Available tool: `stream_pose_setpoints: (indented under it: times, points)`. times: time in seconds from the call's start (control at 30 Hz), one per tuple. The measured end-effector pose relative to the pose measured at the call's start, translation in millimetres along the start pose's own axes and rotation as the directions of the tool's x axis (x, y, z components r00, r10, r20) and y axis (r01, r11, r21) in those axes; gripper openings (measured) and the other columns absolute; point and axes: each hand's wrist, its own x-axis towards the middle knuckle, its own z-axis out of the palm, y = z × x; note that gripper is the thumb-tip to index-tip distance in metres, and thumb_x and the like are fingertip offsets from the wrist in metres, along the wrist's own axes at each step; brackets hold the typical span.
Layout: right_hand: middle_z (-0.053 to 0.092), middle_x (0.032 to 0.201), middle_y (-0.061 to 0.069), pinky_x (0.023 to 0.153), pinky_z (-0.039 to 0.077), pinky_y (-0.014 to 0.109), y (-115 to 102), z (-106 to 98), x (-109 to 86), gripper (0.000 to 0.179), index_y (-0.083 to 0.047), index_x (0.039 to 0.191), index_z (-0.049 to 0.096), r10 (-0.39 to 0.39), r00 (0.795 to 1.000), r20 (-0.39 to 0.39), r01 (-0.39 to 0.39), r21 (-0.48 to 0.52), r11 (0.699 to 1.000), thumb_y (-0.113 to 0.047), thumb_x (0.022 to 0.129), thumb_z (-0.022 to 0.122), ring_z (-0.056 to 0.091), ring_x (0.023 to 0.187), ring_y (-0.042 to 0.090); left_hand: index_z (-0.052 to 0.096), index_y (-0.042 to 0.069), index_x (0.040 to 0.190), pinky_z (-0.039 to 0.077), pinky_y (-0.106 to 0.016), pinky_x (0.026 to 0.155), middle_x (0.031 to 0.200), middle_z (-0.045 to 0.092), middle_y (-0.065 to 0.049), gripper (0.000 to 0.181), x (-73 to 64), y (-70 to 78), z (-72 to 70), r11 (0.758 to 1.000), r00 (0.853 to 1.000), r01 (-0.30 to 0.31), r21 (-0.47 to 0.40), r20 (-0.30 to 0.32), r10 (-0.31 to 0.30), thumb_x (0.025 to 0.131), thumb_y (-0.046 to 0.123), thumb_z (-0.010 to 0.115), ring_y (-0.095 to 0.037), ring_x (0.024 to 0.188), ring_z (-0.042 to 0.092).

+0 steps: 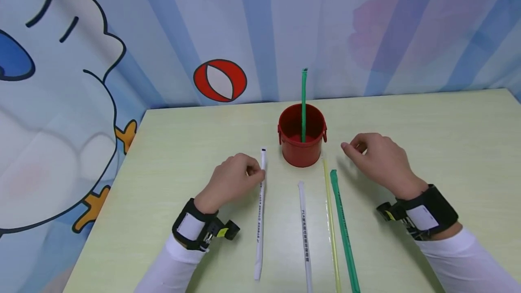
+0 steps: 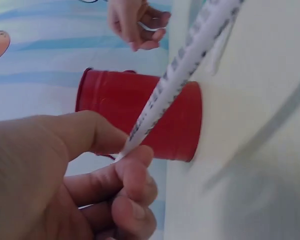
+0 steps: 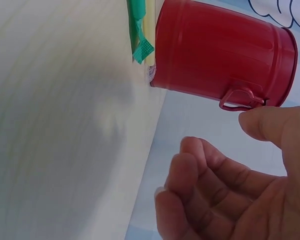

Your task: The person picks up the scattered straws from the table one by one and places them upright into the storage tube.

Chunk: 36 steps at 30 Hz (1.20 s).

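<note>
The left hand (image 1: 232, 177) pinches a printed white paper-wrapped straw (image 1: 259, 225) between thumb and fingers toward the end farther from the person, left of a red bucket (image 1: 302, 155) in which a green straw (image 1: 304, 103) stands upright. The right hand (image 1: 380, 159) hangs near the bucket's right side, its fingers loosely bent and the thumb apart from them. Between the hands, a second white wrapped straw (image 1: 304, 234), a yellow straw (image 1: 331, 225) and a green wrapped straw (image 1: 345, 229) lie side by side on the surface (image 1: 163, 157).
</note>
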Motion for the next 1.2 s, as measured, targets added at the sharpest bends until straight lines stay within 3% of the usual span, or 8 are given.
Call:
stream_pose_setpoints:
  times: [0.17,0.37,0.57,0.93,1.2]
  points:
    - [0.062,0.073,0.009,0.047,0.037,0.028,0,1,0.4,0.035,-0.003,0.093,0.067,0.002,1.0,0.015,-0.002,-0.019,1.0,-0.037,0.094,0.055,0.05,0.06,0.022,0.07,0.012,0.08,0.034,-0.024,0.045,0.068,0.059,-0.001,0.016,-0.5,-1.0,-12.0,0.999,0.994,-0.012,-0.039,-0.107,0.008,0.089,0.018,0.057,-0.017,0.055,0.048]
    - [0.062,0.074,0.009,0.046,0.037,0.028,0,1,0.4,0.038,-0.003,0.095,0.067,-0.005,1.0,0.023,0.006,-0.021,1.0,-0.038,0.095,0.055,0.051,0.06,0.021,0.07,0.013,0.082,0.034,-0.025,0.046,0.067,0.058,-0.002,0.017,-0.7,-1.3,-18.6,0.998,0.98,-0.01,-0.059,-0.197,-0.002,0.089,0.017,0.056,-0.018,0.058,0.048]
    - [0.062,0.071,0.008,0.045,0.038,0.028,0,3,0.6,0.034,-0.004,0.092,0.067,-0.006,1.0,0.014,0.006,-0.033,0.999,-0.036,0.094,0.055,0.05,0.058,0.021,0.07,0.012,0.083,0.035,-0.026,0.047,0.066,0.058,-0.002,0.017,0.2,3.4,-26.9,0.996,0.955,-0.042,-0.082,-0.295,0.016,0.089,0.019,0.056,-0.019,0.059,0.047]
    - [0.061,0.071,0.008,0.045,0.038,0.028,0,2,0.3,0.035,-0.004,0.092,0.067,0.0,1.0,0.017,0.001,-0.026,1.0,-0.037,0.094,0.054,0.05,0.059,0.021,0.072,0.008,0.088,0.042,-0.029,0.055,0.077,0.064,-0.003,0.018,0.7,15.6,-40.8,0.975,0.88,-0.165,-0.149,-0.469,0.078,0.091,0.021,0.06,-0.017,0.068,0.051]
    - [0.061,0.07,0.008,0.045,0.037,0.028,0,3,1.1,0.034,-0.005,0.092,0.067,-0.001,1.0,0.014,0.001,-0.025,1.0,-0.036,0.094,0.055,0.05,0.059,0.021,0.072,0.003,0.087,0.043,-0.029,0.056,0.074,0.066,-0.007,0.018,2.0,24.5,-46.7,0.937,0.805,-0.283,-0.204,-0.582,0.117,0.091,0.016,0.06,-0.019,0.066,0.05]
